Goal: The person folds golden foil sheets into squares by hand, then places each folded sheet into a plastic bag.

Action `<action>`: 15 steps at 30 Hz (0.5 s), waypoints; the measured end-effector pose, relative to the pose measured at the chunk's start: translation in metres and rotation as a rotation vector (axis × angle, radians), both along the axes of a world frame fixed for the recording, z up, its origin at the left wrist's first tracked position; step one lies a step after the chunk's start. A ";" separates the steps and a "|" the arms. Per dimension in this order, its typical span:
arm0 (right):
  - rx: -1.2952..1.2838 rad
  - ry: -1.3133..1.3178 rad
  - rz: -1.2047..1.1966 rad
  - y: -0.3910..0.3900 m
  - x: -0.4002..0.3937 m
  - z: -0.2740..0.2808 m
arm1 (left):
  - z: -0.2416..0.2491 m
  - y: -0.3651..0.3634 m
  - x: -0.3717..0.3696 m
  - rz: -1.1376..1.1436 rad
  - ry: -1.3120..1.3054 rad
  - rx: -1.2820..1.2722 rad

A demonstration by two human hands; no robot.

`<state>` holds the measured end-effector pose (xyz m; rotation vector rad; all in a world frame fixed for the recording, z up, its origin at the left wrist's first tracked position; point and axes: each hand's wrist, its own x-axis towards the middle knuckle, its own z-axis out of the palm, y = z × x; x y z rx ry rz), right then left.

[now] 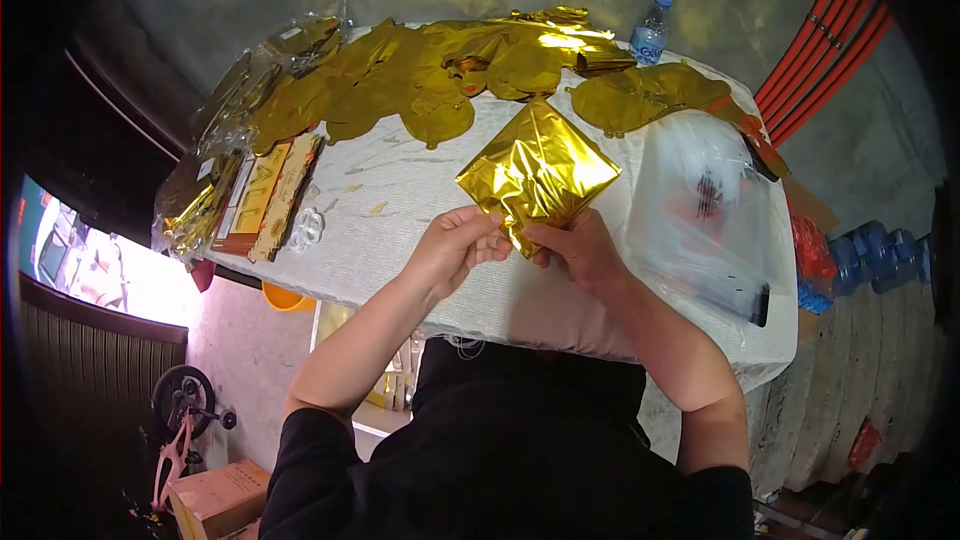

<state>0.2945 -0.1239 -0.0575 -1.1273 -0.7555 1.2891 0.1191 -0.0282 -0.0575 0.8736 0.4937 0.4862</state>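
A flat, shiny gold foil balloon, diamond-shaped from here, is held over the white-covered table. My left hand pinches its lower corner from the left. My right hand pinches the same corner from the right, fingers closed on the foil. Both hands meet at the balloon's lowest tip, just above the table's near edge.
Several deflated gold foil balloons lie across the table's far side. Packets of gold items sit at the left edge, a clear plastic bag at the right, a water bottle at the back. Red pipes run along the right.
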 end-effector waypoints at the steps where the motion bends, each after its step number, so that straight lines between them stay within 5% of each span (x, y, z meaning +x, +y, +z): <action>1: 0.000 -0.001 0.003 -0.001 0.000 0.000 | 0.001 0.001 -0.001 -0.036 0.002 -0.019; 8: -0.004 -0.086 -0.063 -0.006 0.000 0.012 | 0.014 0.010 -0.036 0.062 0.102 0.079; 10: 0.006 -0.097 -0.064 -0.007 0.000 0.015 | 0.013 0.023 -0.064 0.173 0.167 0.428; 15: 0.027 -0.036 -0.079 -0.010 -0.001 0.017 | 0.044 0.063 -0.136 0.622 1.187 1.571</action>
